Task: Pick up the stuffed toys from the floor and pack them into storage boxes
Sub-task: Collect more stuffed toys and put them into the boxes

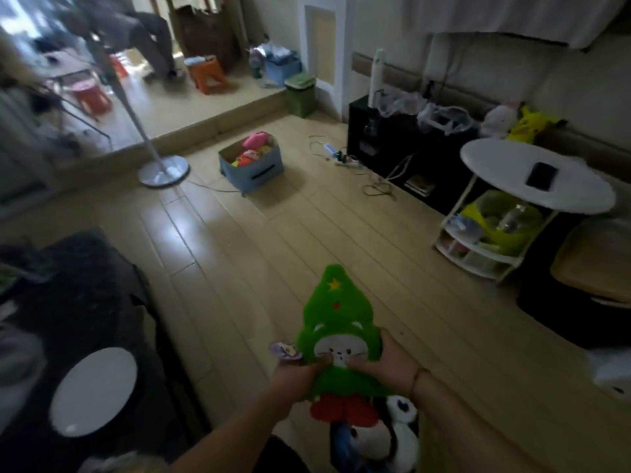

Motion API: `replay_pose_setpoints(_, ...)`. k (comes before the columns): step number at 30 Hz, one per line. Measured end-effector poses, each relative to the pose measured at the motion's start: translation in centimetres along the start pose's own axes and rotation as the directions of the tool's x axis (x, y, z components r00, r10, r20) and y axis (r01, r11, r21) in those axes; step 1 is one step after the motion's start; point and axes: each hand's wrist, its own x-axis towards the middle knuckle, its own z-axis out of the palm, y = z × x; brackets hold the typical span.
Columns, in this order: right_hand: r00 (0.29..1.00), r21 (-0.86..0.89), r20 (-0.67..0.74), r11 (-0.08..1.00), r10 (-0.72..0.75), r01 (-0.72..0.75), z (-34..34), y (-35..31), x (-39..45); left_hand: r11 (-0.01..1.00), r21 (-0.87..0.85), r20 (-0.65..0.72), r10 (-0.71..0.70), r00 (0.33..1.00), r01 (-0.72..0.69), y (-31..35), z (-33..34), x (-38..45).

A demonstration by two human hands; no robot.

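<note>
Both hands (345, 368) gripping green plush (336, 312), arms extended

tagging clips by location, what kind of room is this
Most likely a living room in a home: wood-plank floor, a floor fan's round base, a white side table holding a phone, and a blue storage box of stuffed toys.
</note>
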Motion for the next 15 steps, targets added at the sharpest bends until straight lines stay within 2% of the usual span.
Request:
replay_pose_setpoints(3,0.997,-0.024,-0.080,0.999,-0.024,0.022,2.1,-3.7,6.2,0.997,-0.051,-0.113,0.056,0.992,-0.062,3.0,-3.3,4.1)
replay_pose_setpoints(5,0.988,-0.064,-0.144,0.997,-0.050,0.041,3.8,-6.8,10.3,0.997,-0.069,-0.186,0.008,0.982,-0.021,5.0,-5.8,7.4)
replay_pose_setpoints(8,0.950,-0.220,-0.290,0.974,-0.117,0.053,6.6,-12.0,16.9,0.998,-0.004,-0.195,0.065,0.979,-0.067,8.8,-10.5,13.3)
replay_pose_setpoints(10,0.925,-0.272,-0.352,0.961,-0.146,0.048,8.6,-15.8,21.7,0.995,-0.039,-0.229,0.076,0.971,-0.087,12.1,-14.3,16.9)
replay_pose_setpoints(12,0.930,-0.343,-0.336,0.939,-0.149,0.027,10.2,-20.0,26.5,0.992,-0.089,-0.211,0.071,0.975,-0.091,15.2,-18.9,20.1)
replay_pose_setpoints(15,0.953,-0.401,-0.256,0.915,-0.162,0.048,11.7,-26.8,32.9,0.995,-0.040,-0.145,0.082,0.986,-0.088,20.7,-26.6,24.5)
